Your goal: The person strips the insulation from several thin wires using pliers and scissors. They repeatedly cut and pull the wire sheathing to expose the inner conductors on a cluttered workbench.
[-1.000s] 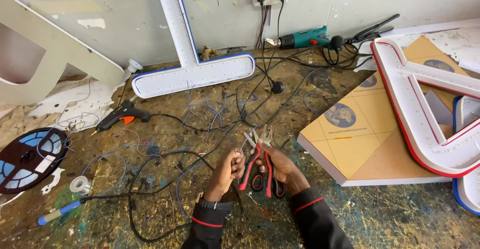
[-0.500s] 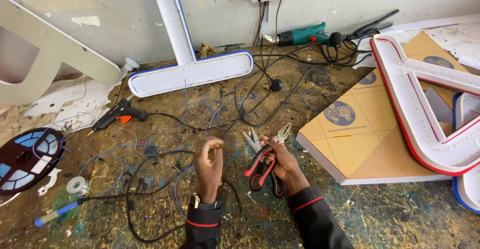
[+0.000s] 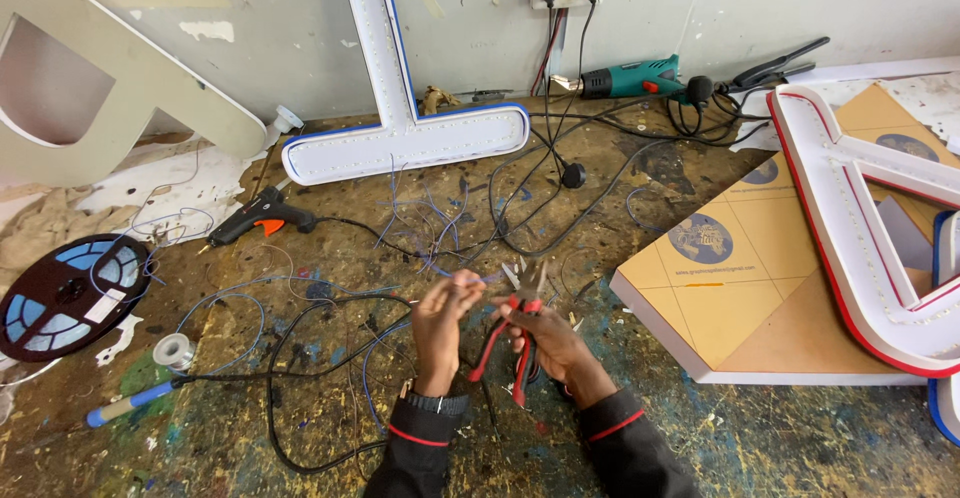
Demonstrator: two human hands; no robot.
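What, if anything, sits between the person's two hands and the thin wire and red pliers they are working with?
Nothing visible does. The left hand pinches the thin blue wire directly, and the right hand grips the red-handled pliers. The two hands are close together above the workbench, with no other thing between them.

Red-handled metal pliers point(image 3: 512, 330), jaws open, pointing up; thin blue wire point(image 3: 462, 280) pinched just left, above the workbench.

Black glue gun point(image 3: 262, 218) left of center, dark LED strip reel point(image 3: 62, 296) far left, teal power drill point(image 3: 632, 80) by wall, white T-shaped sign letter point(image 3: 405, 133), cardboard sheets point(image 3: 755, 288) right.
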